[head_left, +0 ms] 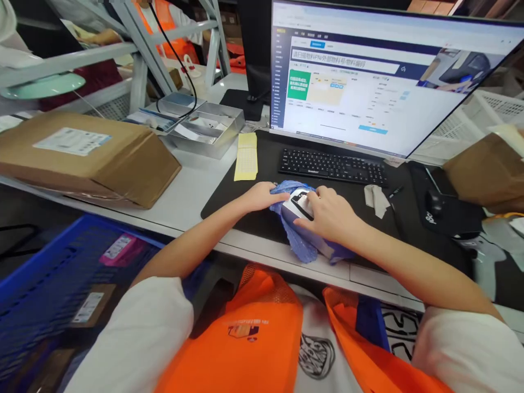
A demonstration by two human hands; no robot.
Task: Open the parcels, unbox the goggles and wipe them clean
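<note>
A small white box (290, 209) with a dark device pictured on its top lies at the front edge of the desk, partly wrapped in a crinkled blue plastic bag (302, 243). My left hand (262, 196) is closed on the bag at the box's far left corner, its thumb along the top. My right hand (332, 213) grips the box from the right, thumb and fingers bent over its top. The bag bunches around the box's far side and hangs loosely in front. The box's right end is hidden under my right hand.
Behind the box are a black keyboard (331, 166) and a monitor (352, 109). Yellow label sheets (246, 158) lie on the dark mat. A brown carton (90, 158) and metal tray (223, 134) stand left, a mouse (434, 203) right. A blue crate (77, 240) sits below left.
</note>
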